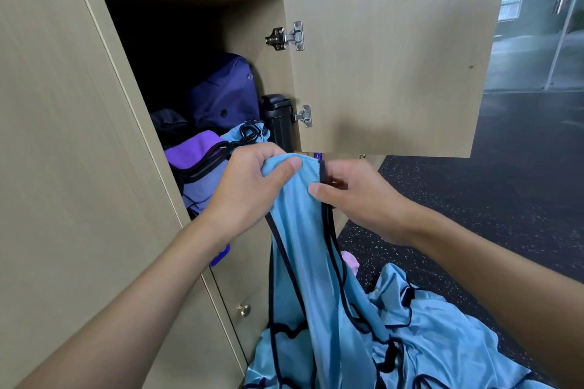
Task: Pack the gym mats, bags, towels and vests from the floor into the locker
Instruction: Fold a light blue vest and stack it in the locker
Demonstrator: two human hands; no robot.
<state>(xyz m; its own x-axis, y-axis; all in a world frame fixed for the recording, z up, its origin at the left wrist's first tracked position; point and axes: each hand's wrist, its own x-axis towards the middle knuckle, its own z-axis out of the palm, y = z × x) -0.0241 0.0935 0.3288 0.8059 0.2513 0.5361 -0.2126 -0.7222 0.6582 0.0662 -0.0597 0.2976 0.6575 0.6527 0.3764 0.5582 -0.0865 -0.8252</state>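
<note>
Locker (252, 25) standing open, door (395, 57) hanging out to its right. Vest pile (426, 341) lying on floor (489, 199) below the locker. Held vest (303, 246) hanging from the locker's mouth, tail reaching down into the pile.

Inside the locker: dark purple bag (224, 95) sitting at back, light purple bag (196, 161) at front left, black canister (278, 117) against right wall.

Left hand (249, 186) gripping the bunched top of the held vest, thumb over cloth. Right hand (357, 196) pinching its black-trimmed edge, just in front of the locker's opening.

Suggesting: gather the hanging length first, else the tail is dragging at the sill. Free room looking to be the locker's upper half, above the bags. Lower hinge (303, 115) sitting close at the locker's right edge, so trim risking a snag.
</note>
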